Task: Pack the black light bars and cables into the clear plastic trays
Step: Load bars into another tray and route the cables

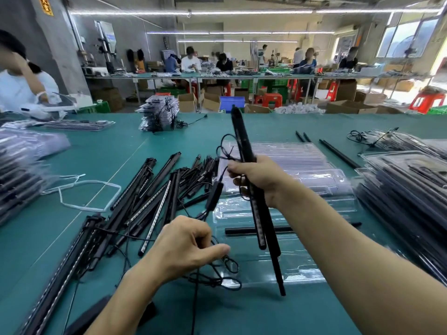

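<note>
Light bars (243, 143) steep, top end away | right hand (258, 177) grips them | left hand (183, 245) pinches cable (214, 198)

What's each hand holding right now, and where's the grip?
The right hand grips the light bars around their middle. The left hand pinches the cable just above its loops.

Loose light bars (145, 201) cover the green mat (116, 146) left of the left hand's fingers (217, 249); it lies bare beyond them. Clear trays (302, 165) lie under the right hand's fingers (238, 169), packed stacks (399, 194) farther right.
</note>
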A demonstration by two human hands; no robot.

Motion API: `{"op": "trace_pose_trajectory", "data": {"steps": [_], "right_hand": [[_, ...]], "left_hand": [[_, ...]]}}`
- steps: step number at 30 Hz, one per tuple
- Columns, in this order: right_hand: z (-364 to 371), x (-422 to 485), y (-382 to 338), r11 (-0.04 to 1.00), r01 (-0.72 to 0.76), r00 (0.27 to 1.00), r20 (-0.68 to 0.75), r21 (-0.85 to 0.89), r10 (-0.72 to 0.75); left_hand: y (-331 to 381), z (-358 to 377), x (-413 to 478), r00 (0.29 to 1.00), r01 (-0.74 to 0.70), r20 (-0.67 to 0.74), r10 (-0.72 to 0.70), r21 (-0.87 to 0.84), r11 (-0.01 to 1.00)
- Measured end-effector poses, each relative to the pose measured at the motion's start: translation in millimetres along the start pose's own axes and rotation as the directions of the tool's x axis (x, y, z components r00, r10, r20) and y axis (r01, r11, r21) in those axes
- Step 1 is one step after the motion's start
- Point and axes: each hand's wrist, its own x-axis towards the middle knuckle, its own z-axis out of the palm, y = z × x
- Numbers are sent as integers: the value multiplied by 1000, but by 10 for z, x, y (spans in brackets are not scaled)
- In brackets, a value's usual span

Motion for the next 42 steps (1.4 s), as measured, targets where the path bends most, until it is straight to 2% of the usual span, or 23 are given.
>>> {"op": "trace_pose_trajectory", "data": {"steps": [3,6,9,11,14,17,19,21,24,25,27,31,34,38,42], "right_hand": [[-196,41,-166,961,-26,992,-110,277,59],[-482,72,-384,836,30,977,-193,547,91],[-660,18,-510,772,100,982,-187,628,25],[-688,-32,-523,743,122,988,-155,658,-25],[-649,-63,-484,765,104,994,-99,636,-53],[-577,-78,-415,825,116,992,-109,554,-66],[-554,-93,-377,879,145,988,-109,455,-106],[-539,-113,-348,941,139,990,-28,310,-137],[-518,-171,-295,995,84,989,124,-47,-78],[-505,-188,-262,980,78,983,180,-181,-45],[-448,-222,-177,908,87,956,290,-411,39],[-216,-265,78,704,156,867,438,-693,239],[-73,-272,259,649,162,823,465,-743,326],[-47,-263,329,689,126,803,481,-714,351],[-102,-288,372,736,68,756,516,-673,403]], "left_hand": [[-3,-70,-29,997,-50,-62,48,-38,998],[-108,-126,-65,998,59,17,-58,-26,998],[-188,-151,-59,968,215,135,-210,-18,977],[-162,-164,-18,957,235,170,-236,23,972],[-75,-154,24,933,226,280,-225,30,974],[26,-156,1,879,281,415,-234,-56,958],[87,-194,-3,840,314,481,-250,-56,948],[112,-234,28,842,316,445,-306,54,947],[84,-258,72,868,312,322,-379,242,919],[77,-247,75,853,330,334,-402,253,910],[61,-193,50,821,400,375,-430,161,902],[-48,-128,30,914,312,242,-326,94,945],[-142,-173,-13,924,327,205,-323,12,945],[-196,-211,-54,954,284,148,-259,-178,942],[-188,-187,-54,961,275,97,-257,-367,889]]}}
